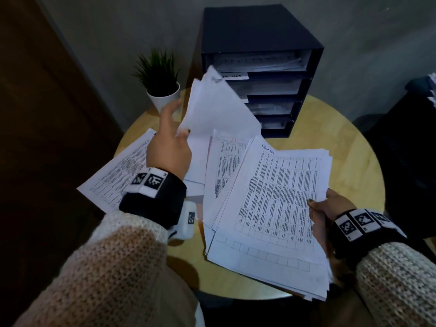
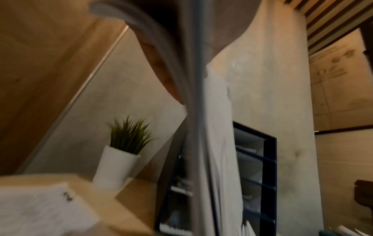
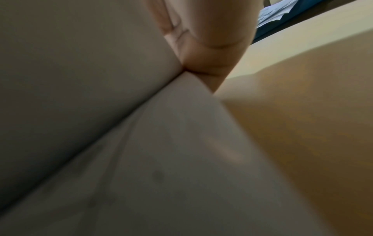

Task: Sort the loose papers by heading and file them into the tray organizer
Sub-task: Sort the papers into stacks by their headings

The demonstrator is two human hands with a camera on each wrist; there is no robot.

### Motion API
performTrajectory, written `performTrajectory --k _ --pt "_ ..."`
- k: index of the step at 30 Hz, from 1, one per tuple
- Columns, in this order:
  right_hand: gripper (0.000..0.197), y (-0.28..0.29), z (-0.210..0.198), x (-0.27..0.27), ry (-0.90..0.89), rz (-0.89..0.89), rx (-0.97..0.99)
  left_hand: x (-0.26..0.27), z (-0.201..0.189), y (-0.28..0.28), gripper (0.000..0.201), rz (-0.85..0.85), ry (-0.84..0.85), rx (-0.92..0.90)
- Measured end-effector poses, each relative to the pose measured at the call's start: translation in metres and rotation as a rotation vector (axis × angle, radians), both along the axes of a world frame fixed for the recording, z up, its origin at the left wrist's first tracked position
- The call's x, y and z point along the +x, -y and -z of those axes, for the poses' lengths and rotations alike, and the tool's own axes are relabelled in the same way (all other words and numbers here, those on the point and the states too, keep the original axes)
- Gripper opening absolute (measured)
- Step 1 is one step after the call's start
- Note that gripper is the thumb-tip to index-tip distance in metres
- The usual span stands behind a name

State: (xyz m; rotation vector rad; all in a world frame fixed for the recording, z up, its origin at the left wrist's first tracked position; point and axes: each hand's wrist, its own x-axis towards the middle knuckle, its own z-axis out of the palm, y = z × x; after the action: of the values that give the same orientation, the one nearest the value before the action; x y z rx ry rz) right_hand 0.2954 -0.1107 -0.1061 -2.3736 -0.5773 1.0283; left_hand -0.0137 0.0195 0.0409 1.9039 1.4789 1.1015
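Note:
My left hand (image 1: pixel 173 140) pinches a few white sheets (image 1: pixel 217 107) by their lower corner and holds them up, blank backs toward me, in front of the dark blue tray organizer (image 1: pixel 259 43). In the left wrist view those lifted sheets (image 2: pixel 218 143) run edge-on down the middle. My right hand (image 1: pixel 323 208) grips the right edge of a thick stack of printed table pages (image 1: pixel 271 208), the top one marked "ADMIN", held just above the table. The right wrist view shows fingers (image 3: pixel 212 39) under the stack's underside (image 3: pixel 101 111).
The organizer's shelves hold papers, with a label on one shelf front (image 1: pixel 233 76). A potted plant (image 1: pixel 160 81) stands left of it. More printed sheets (image 1: pixel 122 171) lie on the round wooden table (image 1: pixel 349 147) at the left. A dark object (image 1: pixel 420 128) sits beyond the table's right rim.

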Motion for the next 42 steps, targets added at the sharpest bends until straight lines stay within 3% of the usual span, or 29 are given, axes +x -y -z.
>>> performTrajectory --k 5,11,13,15,19,23,24,26,28,30,32,35,38,42 --pt "0.066 -0.002 0.005 0.001 -0.02 0.028 -0.007 -0.007 -0.05 -0.008 0.039 -0.004 -0.069 0.24" --pt "0.06 -0.001 0.007 0.001 -0.054 0.05 0.042 -0.002 -0.074 -0.021 0.025 0.138 0.291 0.467" --pt "0.057 -0.001 0.01 0.004 -0.071 0.064 0.061 0.003 -0.055 -0.028 0.03 0.193 0.35 0.329" --pt "0.066 0.0 0.012 0.007 -0.125 0.072 0.059 0.006 -0.023 -0.035 0.026 0.225 0.362 0.119" --pt "0.077 0.004 0.011 0.007 -0.204 0.154 0.111 0.004 0.036 -0.03 0.03 0.189 0.26 -0.103" --pt "0.063 0.004 0.012 0.011 -0.19 0.151 0.148 -0.01 0.082 -0.031 0.026 0.099 0.162 -0.265" --pt "0.064 0.003 0.015 0.014 -0.197 0.151 0.156 -0.015 0.084 -0.032 0.028 0.067 0.202 -0.295" --pt "0.06 0.003 0.017 0.015 -0.189 0.13 0.165 -0.02 0.084 -0.033 0.037 -0.004 0.248 -0.458" --pt "0.043 0.005 0.018 0.018 -0.234 0.136 0.192 -0.028 0.088 -0.038 0.036 -0.054 0.197 -0.689" --pt "0.033 0.007 0.016 0.016 -0.231 0.156 0.225 -0.035 0.091 -0.04 0.056 -0.014 0.245 -0.843" --pt "0.035 0.006 0.016 0.017 -0.16 0.124 0.237 -0.037 0.092 -0.038 0.054 0.081 0.079 -0.864" --pt "0.038 0.007 0.007 0.011 -0.105 0.182 0.295 -0.039 0.096 -0.042 0.063 0.131 -0.278 -0.714" --pt "0.052 0.009 0.009 0.015 -0.102 0.205 0.33 -0.054 0.098 -0.061 0.057 -0.05 -0.374 -0.555" --pt "0.039 0.014 0.002 0.016 -0.076 0.14 0.36 -0.088 0.088 -0.09 0.059 -0.2 -0.464 -0.448"
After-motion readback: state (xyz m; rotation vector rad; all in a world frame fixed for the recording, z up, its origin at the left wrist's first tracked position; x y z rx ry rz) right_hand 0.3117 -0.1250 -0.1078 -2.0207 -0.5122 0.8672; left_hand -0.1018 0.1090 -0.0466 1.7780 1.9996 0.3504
